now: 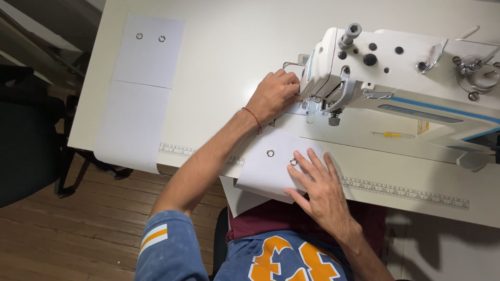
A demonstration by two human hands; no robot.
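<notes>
Looking down, you have a white worktop (229, 47) over wood floor. At its near edge your right hand (319, 188) lies flat, fingers spread, on white fabric (265, 169) with two metal eyelets. Your left hand (272, 95) curls at the sewing machine (396, 73) needle. The far-left corner holds another white sheet (140, 83).

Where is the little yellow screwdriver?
In the head view, the yellow screwdriver lies on the bed of the white sewing machine, under its arm, to the right of the needle area and both hands.

Wooden plank floor (62, 234), white table (219, 41)
</notes>
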